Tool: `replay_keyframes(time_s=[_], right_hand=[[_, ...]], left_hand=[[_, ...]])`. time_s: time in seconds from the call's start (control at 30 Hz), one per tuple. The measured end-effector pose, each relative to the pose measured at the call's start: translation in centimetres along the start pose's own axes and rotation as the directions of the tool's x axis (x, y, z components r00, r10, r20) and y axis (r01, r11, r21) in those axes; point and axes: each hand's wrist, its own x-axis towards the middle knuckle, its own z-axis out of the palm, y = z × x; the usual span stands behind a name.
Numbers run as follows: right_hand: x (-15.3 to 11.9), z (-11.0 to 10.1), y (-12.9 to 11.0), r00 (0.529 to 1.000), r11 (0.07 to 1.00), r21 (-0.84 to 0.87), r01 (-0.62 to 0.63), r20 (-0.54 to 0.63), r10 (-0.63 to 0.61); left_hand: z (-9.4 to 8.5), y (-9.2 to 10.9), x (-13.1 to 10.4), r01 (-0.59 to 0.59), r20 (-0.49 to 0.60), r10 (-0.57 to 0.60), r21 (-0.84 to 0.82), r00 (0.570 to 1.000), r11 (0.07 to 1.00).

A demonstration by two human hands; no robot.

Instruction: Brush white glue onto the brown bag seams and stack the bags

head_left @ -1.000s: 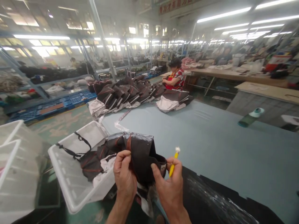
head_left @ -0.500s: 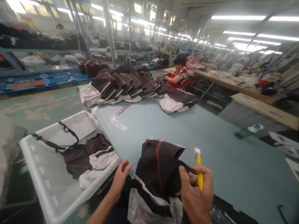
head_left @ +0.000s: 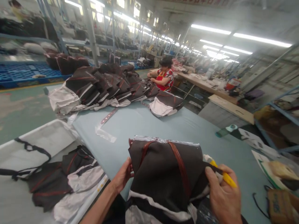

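Note:
A dark brown sewn fabric piece (head_left: 163, 168) with reddish-brown strips and a pale lining is held upright before me over the near table edge. Along its top edge runs a whitish, glossy band. My left hand (head_left: 122, 175) grips its left side, with the fingertips partly behind the cloth. At the right side, my right hand (head_left: 223, 189) pinches the cloth between thumb and fingers. The same hand also holds a yellow-handled brush (head_left: 229, 179), whose pale head is partly hidden behind the fabric.
Similar pieces (head_left: 105, 82) are piled along the far side of the blue-grey table (head_left: 144, 124). At left stands a white bin (head_left: 14, 199) with fabric pieces inside. A green bottle (head_left: 225, 131) and a cardboard box (head_left: 279, 205) are at right. A person in red (head_left: 164, 77) works beyond the pile.
My left hand has come up from beside the table edge to the fabric's left side. The fabric is now spread wider, and the brush is tilted behind it. The view has turned right.

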Motion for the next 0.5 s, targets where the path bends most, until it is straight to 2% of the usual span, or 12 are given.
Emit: replay_keyframes(time_s=[0.1, 0.23, 0.4, 0.5], right_hand=[[3.8, 1.7, 2.1, 0.997, 0.989, 0.131, -0.07, 0.042, 0.065], [8.0, 4.2, 4.1, 0.993, 0.962, 0.248, -0.111, 0.073, 0.095], [12.2, 6.0, 6.1, 0.991, 0.948, 0.292, -0.127, 0.067, 0.112], [14.1, 7.1, 7.6, 0.991, 0.945, 0.3, -0.132, 0.07, 0.116]], left_hand=[[1.2, 2.4, 1.0, -0.04, -0.073, 0.049, 0.122, 0.996, 0.992], [4.4, 5.5, 2.6, -0.099, -0.166, 0.159, 0.319, 0.973, 0.943], [8.0, 8.0, 5.3, -0.179, -0.216, 0.337, 0.531, 0.916, 0.828], [9.8, 10.2, 6.7, -0.229, -0.232, 0.45, 0.615, 0.862, 0.755]])
